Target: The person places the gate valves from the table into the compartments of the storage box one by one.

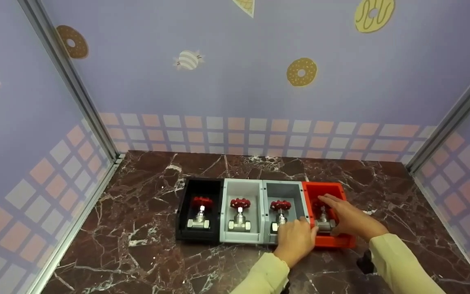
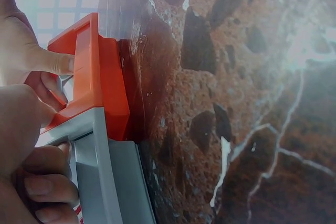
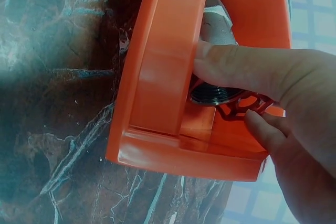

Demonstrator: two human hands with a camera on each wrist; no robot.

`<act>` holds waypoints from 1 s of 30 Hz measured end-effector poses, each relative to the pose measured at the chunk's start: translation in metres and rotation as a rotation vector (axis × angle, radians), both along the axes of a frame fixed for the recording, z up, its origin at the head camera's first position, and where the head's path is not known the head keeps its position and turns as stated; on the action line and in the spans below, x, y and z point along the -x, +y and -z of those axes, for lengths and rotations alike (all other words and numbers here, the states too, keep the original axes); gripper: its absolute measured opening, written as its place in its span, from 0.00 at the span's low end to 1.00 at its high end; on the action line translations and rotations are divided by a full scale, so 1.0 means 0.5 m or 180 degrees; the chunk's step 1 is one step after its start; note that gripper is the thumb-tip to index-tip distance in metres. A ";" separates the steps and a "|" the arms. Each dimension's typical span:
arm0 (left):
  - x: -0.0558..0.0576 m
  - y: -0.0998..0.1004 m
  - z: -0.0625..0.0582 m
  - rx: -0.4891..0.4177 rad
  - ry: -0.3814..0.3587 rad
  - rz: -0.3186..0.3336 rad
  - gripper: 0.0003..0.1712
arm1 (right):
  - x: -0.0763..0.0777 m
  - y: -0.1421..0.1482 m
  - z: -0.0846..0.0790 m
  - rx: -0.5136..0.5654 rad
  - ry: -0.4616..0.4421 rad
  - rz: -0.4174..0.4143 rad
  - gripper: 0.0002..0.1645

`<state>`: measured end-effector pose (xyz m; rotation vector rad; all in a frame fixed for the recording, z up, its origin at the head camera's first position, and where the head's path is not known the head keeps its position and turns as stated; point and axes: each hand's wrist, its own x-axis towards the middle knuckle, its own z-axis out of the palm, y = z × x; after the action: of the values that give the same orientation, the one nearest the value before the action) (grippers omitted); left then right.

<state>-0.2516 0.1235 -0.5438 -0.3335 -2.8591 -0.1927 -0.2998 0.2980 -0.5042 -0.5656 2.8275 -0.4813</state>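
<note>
A valve (image 1: 323, 216) with a red handwheel (image 3: 235, 112) and metal body (image 3: 218, 32) lies in the orange bin (image 1: 333, 241). My right hand (image 1: 351, 216) reaches into that bin and grips the valve, thumb across the body and fingertips at the handwheel. My left hand (image 1: 297, 239) holds the walls where the grey bin (image 1: 284, 189) meets the orange one; its fingers curl down inside the grey bin. Part of the grey bin's valve (image 1: 280, 206) is hidden behind the left hand.
Left of the grey bin, in the same row, stand a white bin (image 1: 242, 185) and a black bin (image 1: 202, 184), each with a red-wheeled valve inside. The row sits on a dark red marbled table (image 1: 149, 220). Patterned panels (image 1: 239, 90) wall in the back and both sides.
</note>
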 end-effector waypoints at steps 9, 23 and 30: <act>-0.001 -0.002 0.000 -0.0061 0.0041 0.0029 0.24 | -0.002 0.001 0.001 0.0055 0.0113 -0.0072 0.58; -0.003 -0.001 0.001 -0.0061 0.0145 0.0032 0.23 | -0.005 -0.002 0.011 0.0121 0.0285 0.0015 0.50; -0.003 -0.002 0.003 -0.0063 0.0093 0.0012 0.23 | -0.003 -0.008 0.012 0.0243 0.0242 0.0175 0.42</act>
<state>-0.2501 0.1224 -0.5451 -0.3348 -2.8262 -0.2148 -0.2981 0.2938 -0.5102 -0.5325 2.9139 -0.5924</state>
